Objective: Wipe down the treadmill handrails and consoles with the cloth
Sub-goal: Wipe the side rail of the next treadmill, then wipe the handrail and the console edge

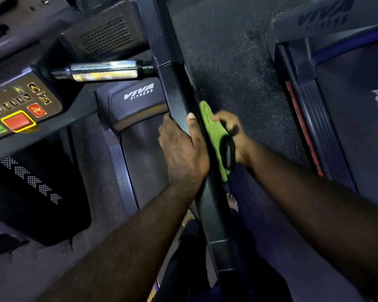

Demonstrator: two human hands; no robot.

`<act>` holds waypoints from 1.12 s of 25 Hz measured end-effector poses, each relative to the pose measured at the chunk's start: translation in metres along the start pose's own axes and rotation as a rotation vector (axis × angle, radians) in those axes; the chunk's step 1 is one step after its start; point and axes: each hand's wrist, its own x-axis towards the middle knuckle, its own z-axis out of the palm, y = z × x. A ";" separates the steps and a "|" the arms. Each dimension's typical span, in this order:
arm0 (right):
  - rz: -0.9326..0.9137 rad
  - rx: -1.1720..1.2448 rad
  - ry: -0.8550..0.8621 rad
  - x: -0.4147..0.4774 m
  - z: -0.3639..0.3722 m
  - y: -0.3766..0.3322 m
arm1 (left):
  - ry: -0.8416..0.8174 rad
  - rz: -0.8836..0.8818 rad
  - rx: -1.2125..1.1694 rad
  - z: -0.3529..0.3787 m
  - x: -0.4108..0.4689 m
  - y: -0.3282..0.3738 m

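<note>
The left hand (181, 147) wraps the black handrail (177, 92), thumb over its top face and fingers round the far side, steadying it. At 3 o'clock from that hand, the right hand (235, 129) holds the green cloth (212, 131) flat against the rail's outer side. A black cord (229, 153) loops over the cloth near the wrist; what it belongs to I cannot tell.

The step in hand looks like wiping this rail's side face. To do it well, the cloth should stay spread and be pressed firmly while it is drawn along the rail's length toward 11 o'clock, then back toward 5 o'clock. After that it should be rolled over the top and inner faces, so that no strip is missed. The left hand covers a patch that will need wiping once it moves. The cord could snag, so it is best held clear. The console (15, 105) at 9 o'clock and the chrome grip bar (103, 70) at 10 o'clock probably come after.
</note>
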 end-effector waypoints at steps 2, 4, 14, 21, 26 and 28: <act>-0.024 -0.014 -0.007 0.016 0.025 -0.034 | 0.008 0.031 -0.018 0.002 0.004 -0.001; -0.126 -0.070 -0.006 0.009 0.031 -0.027 | 0.009 0.019 0.013 0.008 0.006 -0.010; -0.806 -1.390 0.282 -0.048 0.090 -0.027 | 0.035 -0.170 -0.504 -0.004 -0.004 -0.006; -0.834 -1.961 0.739 -0.044 0.139 -0.021 | -0.219 -0.344 -0.859 -0.056 0.045 -0.043; -0.761 -2.184 0.779 -0.080 0.143 0.030 | -0.409 0.011 -0.421 -0.119 0.097 -0.066; -0.738 -2.188 0.795 -0.071 0.162 0.016 | -0.469 0.098 -0.327 -0.133 0.102 -0.066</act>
